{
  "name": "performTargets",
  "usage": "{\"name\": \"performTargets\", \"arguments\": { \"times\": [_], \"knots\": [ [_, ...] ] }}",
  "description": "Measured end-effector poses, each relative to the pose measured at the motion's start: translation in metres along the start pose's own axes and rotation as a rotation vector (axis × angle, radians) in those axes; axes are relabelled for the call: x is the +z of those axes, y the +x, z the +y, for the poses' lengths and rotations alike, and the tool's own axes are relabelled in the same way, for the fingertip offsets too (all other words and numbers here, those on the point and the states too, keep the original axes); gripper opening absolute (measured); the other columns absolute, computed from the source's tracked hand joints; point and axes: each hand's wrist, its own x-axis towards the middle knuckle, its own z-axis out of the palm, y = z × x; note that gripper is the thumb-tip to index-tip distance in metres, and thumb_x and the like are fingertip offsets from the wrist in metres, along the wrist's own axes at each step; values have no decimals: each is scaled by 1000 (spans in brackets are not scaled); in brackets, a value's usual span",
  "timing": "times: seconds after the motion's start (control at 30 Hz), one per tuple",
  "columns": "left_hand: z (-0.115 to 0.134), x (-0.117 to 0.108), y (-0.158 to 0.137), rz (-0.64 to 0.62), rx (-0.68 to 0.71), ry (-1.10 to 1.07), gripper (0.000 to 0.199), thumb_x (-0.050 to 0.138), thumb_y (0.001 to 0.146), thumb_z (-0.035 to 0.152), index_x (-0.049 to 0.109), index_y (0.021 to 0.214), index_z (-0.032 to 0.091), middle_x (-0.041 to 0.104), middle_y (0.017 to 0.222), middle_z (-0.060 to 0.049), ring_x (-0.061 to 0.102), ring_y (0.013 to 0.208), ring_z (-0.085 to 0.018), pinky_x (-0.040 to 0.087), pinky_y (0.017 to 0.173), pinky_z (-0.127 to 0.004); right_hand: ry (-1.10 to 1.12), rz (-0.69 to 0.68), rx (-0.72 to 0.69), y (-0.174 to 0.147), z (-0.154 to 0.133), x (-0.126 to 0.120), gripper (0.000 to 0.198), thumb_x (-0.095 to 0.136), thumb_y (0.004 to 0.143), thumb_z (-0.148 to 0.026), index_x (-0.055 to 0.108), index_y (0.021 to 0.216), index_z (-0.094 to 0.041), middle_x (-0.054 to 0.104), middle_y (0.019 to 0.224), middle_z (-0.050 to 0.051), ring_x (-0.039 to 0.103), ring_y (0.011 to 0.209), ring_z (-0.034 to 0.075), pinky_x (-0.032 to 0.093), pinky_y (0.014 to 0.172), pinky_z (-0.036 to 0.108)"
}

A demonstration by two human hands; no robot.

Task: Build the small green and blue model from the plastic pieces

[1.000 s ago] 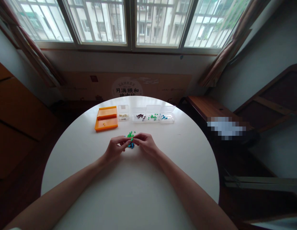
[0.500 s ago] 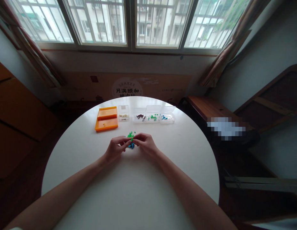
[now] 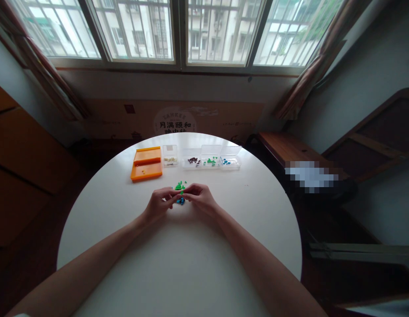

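Observation:
My left hand [image 3: 162,199] and my right hand [image 3: 199,196] meet near the middle of the white table, fingertips pinched together. Between them is a small green piece [image 3: 181,192], gripped from both sides; its exact kind is too small to make out. Just beyond the fingers lies a loose group of green pieces [image 3: 178,186]. Below the fingertips, on the near side, blue and dark pieces [image 3: 180,201] show, partly hidden by the hands.
An orange two-part tray [image 3: 147,171] with a few small yellow bits stands at the back left. Beside it are a clear box of pale pieces [image 3: 170,161] and open clear boxes with dark pieces [image 3: 193,160], green pieces [image 3: 211,161] and blue pieces [image 3: 226,162]. The round white table [image 3: 184,264] fills the foreground.
Both hands stay in nearly the same place, still pinching the green piece. My right fingers have shifted very slightly; the trays and boxes have not moved.

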Motion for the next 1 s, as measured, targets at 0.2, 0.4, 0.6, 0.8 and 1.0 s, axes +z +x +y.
{"name": "performTargets", "arguments": {
  "times": [0.2, 0.4, 0.6, 0.8, 1.0],
  "knots": [
    [-4, -1, 0, -34, 13, -30, 20, 63, 78, 28, 70, 88, 13, 59, 64, -2, 51, 43, -5, 43, 38, -15, 49, -17, 17, 0, -2, 0, 25, 80, 53, -29, 66, 66, -12, 64, 59, 1, 54, 52, 9, 40, 52, 22],
    [1, -1, 0, -61, 18, -62, 20, 62, 79, 26, 70, 89, 11, 59, 61, -2, 51, 42, -5, 44, 37, -15, 72, -11, 37, -1, -6, -1, 28, 81, 49, -31, 66, 63, -12, 63, 56, 0, 52, 51, 8, 39, 50, 22],
    [3, -1, 0, -55, 19, -49, 19, 62, 78, 24, 70, 88, 11, 61, 63, -3, 52, 42, -5, 44, 37, -15, 55, -2, 47, -1, -9, -1, 27, 80, 50, -30, 66, 64, -12, 62, 56, 0, 51, 50, 8, 38, 50, 22],
    [3, 0, -1, -27, 24, -22, 18, 63, 77, 25, 70, 86, 11, 62, 62, -3, 52, 41, -6, 44, 37, -15, 40, -9, 44, -1, -8, 0, 25, 80, 51, -30, 67, 64, -13, 63, 57, 0, 51, 50, 8, 39, 51, 23],
    [1, 1, -1, -31, 10, -28, 18, 63, 77, 26, 70, 85, 11, 62, 63, -3, 52, 42, -6, 44, 37, -15, 44, -19, 30, 0, -3, -2, 26, 80, 51, -30, 66, 65, -13, 65, 60, 1, 54, 53, 9, 41, 54, 24]
  ]
}}
